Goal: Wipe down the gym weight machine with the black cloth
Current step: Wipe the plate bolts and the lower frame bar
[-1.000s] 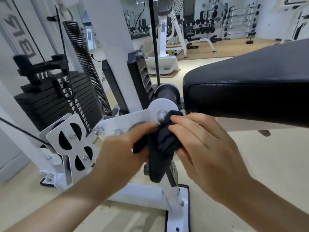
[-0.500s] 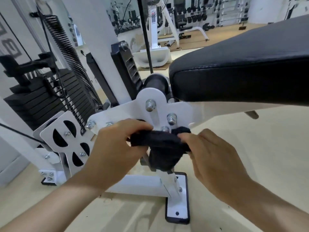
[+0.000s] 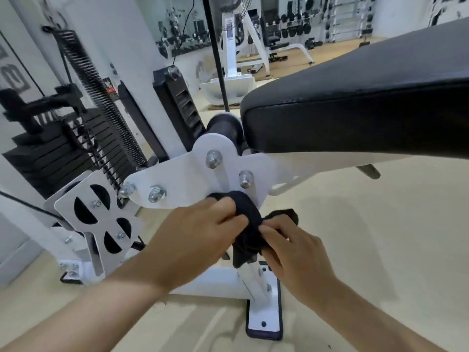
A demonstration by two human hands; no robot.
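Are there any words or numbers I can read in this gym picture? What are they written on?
Nothing here can be read in full.
Big dark letters on the white panel at the far left: cut off by the picture's edge, unreadable.
Small red and white sticker on the white upright behind the weight stack: too small and blurred.
Small label on the white fan stand: too blurred.
The black cloth, seat pad and white bracket plate show no text.

Pale wood-tone floor (image 3: 368, 250) carries white machine base foot (image 3: 264, 318) at 6 o'clock (black-edged, bolted); second bolted foot (image 3: 69, 271) at 8 o'clock.
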